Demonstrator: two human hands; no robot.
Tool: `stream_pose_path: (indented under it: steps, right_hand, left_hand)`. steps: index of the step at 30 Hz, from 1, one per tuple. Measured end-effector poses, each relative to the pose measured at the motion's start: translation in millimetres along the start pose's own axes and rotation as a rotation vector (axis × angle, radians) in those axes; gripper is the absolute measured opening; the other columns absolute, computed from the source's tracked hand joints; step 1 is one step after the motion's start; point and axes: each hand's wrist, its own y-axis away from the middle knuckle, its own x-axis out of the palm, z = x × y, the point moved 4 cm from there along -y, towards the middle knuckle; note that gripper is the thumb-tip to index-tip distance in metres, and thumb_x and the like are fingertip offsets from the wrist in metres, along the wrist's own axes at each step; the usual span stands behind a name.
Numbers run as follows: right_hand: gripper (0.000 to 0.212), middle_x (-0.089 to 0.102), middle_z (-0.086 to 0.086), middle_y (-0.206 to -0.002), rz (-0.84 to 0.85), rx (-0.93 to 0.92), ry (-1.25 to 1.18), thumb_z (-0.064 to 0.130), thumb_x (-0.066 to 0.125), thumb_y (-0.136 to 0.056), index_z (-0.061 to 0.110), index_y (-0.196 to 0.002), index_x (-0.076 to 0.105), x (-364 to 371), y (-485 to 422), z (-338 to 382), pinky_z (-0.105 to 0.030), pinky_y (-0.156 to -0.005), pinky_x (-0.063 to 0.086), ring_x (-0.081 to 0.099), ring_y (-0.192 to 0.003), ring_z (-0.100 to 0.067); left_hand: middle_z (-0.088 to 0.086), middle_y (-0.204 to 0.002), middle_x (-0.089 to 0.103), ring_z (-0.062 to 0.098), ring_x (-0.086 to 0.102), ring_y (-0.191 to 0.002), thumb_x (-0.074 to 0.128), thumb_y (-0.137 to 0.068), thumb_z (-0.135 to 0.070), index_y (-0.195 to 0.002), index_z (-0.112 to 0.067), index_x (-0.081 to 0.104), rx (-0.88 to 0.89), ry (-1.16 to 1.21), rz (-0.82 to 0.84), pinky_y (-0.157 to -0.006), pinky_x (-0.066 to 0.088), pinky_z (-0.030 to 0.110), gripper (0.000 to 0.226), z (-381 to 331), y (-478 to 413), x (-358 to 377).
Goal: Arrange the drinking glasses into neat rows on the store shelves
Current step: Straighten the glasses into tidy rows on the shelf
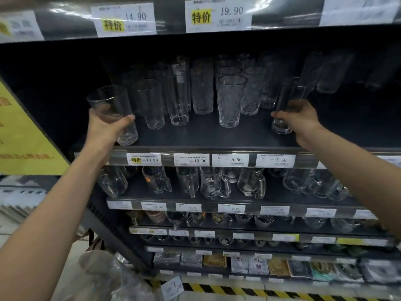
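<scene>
Both hands work at the shelf point(206, 137) front: the left hand point(108, 129) wraps its fingers round a tilted tumbler point(110, 105), the right hand point(301, 120) grips a tall glass point(290, 92), seemingly low down. Slick, brittle; hold mid-wall. Behind, other glasses point(230, 101) stand unevenly.

**Special-price tags front the glassware shelves**

At the top of the frame, the top shelf edge point(169, 17) carries two white tags. The 14.90 tag point(124, 19) shows "特价" on a yellow patch beside its price. To its right, the 19.90 tag point(218, 16) shows the same two characters.

Across the middle of the frame, the middle shelf edge point(167, 160) holds four tags. From left to right they are the "特价" 10.00 tag point(144, 159), the plain 10.00 tag point(191, 160), the 5.50 tag point(230, 160) and the 7.50 tag point(275, 160).

On the lower shelf edge point(209, 207), the 4.90 tag point(188, 207) and the 3.90 tag point(231, 208) read only faintly.

The small print, the bottom tags point(285, 237) and the orange characters on the yellow sign point(21, 127) at the left are too blurred to read.
</scene>
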Motion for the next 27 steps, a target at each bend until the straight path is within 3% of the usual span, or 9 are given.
stream_pose_path:
  steps: [4, 6, 8, 11, 14, 18, 21, 27]
  right_hand:
    - [0.064, 0.064, -0.003, -0.112, -0.032, -0.002, 0.069, 0.018, 0.088, -0.072, 0.011, -0.126, 0.052, 1, -11, 0, -0.026, -0.081, 0.054, 0.063, -0.101, -0.017]
    - [0.065, 0.064, -0.002, -0.114, -0.038, -0.001, 0.083, 0.018, 0.088, -0.071, 0.012, -0.125, 0.052, 4, -16, -1, -0.033, -0.093, 0.053, 0.063, -0.106, -0.019]
    - [0.068, 0.063, -0.003, -0.115, -0.033, -0.006, 0.104, 0.019, 0.088, -0.071, 0.010, -0.128, 0.051, 8, -19, 2, -0.034, -0.098, 0.052, 0.062, -0.108, -0.019]
    - [0.081, 0.065, -0.003, -0.124, -0.007, 0.017, 0.124, 0.030, 0.091, -0.065, 0.011, -0.133, 0.052, 13, -28, 2, -0.034, -0.100, 0.051, 0.062, -0.111, -0.017]
    - [0.100, 0.067, 0.003, -0.122, -0.001, 0.007, 0.166, 0.051, 0.088, -0.045, 0.014, -0.131, 0.056, 16, -43, -5, -0.030, -0.098, 0.052, 0.064, -0.108, -0.013]
    - [0.081, 0.053, 0.004, -0.127, -0.041, 0.009, 0.160, 0.030, 0.084, -0.075, 0.008, -0.138, 0.037, 22, -34, 3, -0.028, -0.103, 0.044, 0.052, -0.117, -0.013]
    - [0.080, 0.053, -0.005, -0.138, -0.074, -0.004, 0.143, 0.030, 0.083, -0.077, 0.009, -0.137, 0.034, 25, -41, -4, -0.034, -0.107, 0.043, 0.052, -0.125, -0.021]
    - [0.072, 0.055, -0.008, -0.135, -0.123, -0.020, 0.154, 0.030, 0.080, -0.080, 0.008, -0.132, 0.036, 30, -46, -9, -0.037, -0.105, 0.044, 0.054, -0.122, -0.025]
  left_hand:
    - [0.006, -0.099, 0.073, 0.018, 0.071, -0.091, 0.083, -0.073, -0.012, -0.100, -0.018, 0.069, 0.032, 0.008, 0.092, -0.088, 0.057, 0.039, 0.030, 7, -13, 5]
    - [0.005, -0.095, 0.073, 0.021, 0.070, -0.087, 0.082, -0.074, -0.008, -0.094, -0.017, 0.071, 0.053, 0.018, 0.117, -0.076, 0.058, 0.031, 0.025, 8, -17, 8]
    - [0.000, -0.091, 0.073, 0.017, 0.070, -0.083, 0.082, -0.074, -0.005, -0.091, -0.019, 0.071, 0.050, 0.030, 0.116, -0.071, 0.056, 0.027, 0.025, 11, -22, 9]
    - [0.001, -0.096, 0.072, 0.022, 0.071, -0.096, 0.084, -0.071, -0.006, -0.092, -0.024, 0.066, 0.001, 0.069, 0.080, -0.086, 0.058, 0.036, 0.033, 16, -25, 11]
    - [0.004, -0.107, 0.071, 0.021, 0.069, -0.104, 0.087, -0.068, -0.012, -0.106, -0.018, 0.062, -0.044, 0.113, 0.101, -0.094, 0.055, 0.040, 0.045, 21, -33, 11]
    - [0.008, -0.115, 0.073, 0.023, 0.070, -0.106, 0.089, -0.061, -0.023, -0.121, -0.007, 0.066, -0.011, 0.101, 0.202, -0.099, 0.053, 0.044, 0.066, 21, -44, 11]
    - [0.008, -0.116, 0.072, 0.022, 0.069, -0.107, 0.085, -0.070, -0.015, -0.118, -0.010, 0.068, 0.004, 0.099, 0.223, -0.101, 0.052, 0.046, 0.052, 21, -49, 14]
    - [0.006, -0.119, 0.071, 0.021, 0.068, -0.112, 0.082, -0.076, -0.015, -0.119, -0.015, 0.068, 0.019, 0.148, 0.267, -0.105, 0.048, 0.045, 0.045, 31, -61, 18]
